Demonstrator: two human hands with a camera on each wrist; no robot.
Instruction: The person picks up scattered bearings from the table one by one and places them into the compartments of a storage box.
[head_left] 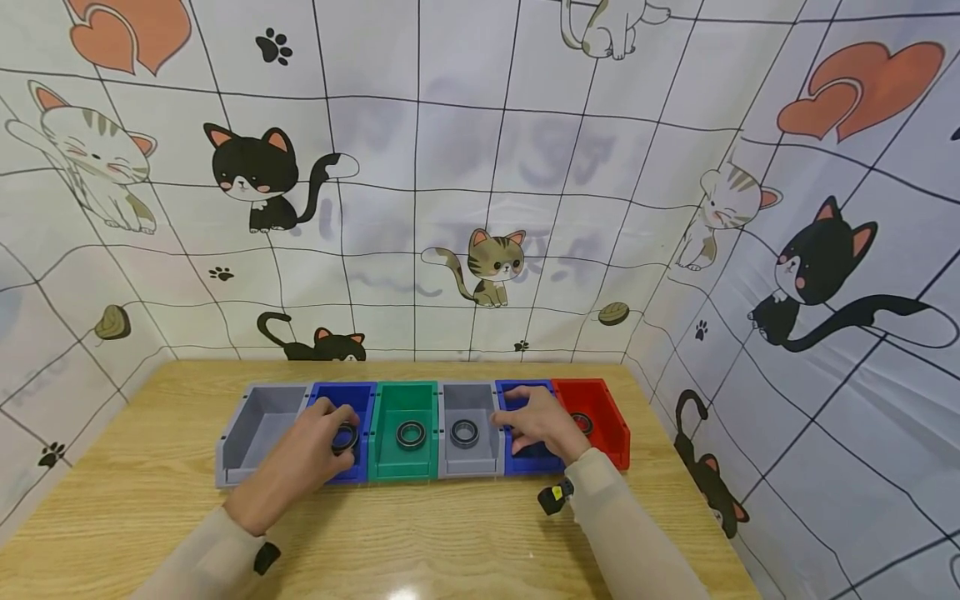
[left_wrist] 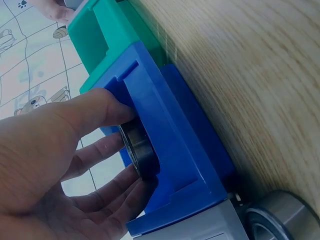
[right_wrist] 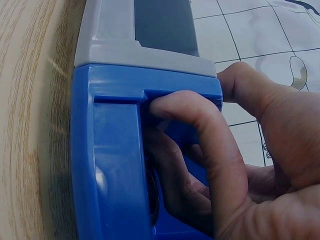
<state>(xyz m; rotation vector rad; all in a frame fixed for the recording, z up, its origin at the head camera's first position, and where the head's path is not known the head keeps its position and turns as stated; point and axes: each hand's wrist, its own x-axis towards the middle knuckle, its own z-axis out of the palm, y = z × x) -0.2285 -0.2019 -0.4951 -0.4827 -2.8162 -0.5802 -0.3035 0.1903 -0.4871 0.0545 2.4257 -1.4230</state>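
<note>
My left hand (head_left: 303, 446) reaches into the left blue bin (head_left: 360, 393), its thumb and fingers pinching a dark ball bearing (left_wrist: 141, 150) by the rim. In the left wrist view the bearing stands tilted behind the bin's front wall. My right hand (head_left: 542, 421) is over the right blue bin (right_wrist: 117, 145), fingers bent loosely down inside it. A dark ring (right_wrist: 152, 195), partly hidden by the front wall, lies beside those fingers. No grip on it shows.
Between the hands, a green bin (head_left: 408, 400) and a grey bin (head_left: 468, 398) hold bearings. A red bin (head_left: 611, 417) with a bearing (head_left: 582, 422) ends the row; another grey bin (head_left: 262, 417) stands left. A metal ring (left_wrist: 285, 220) sits on the wooden table (head_left: 420, 533).
</note>
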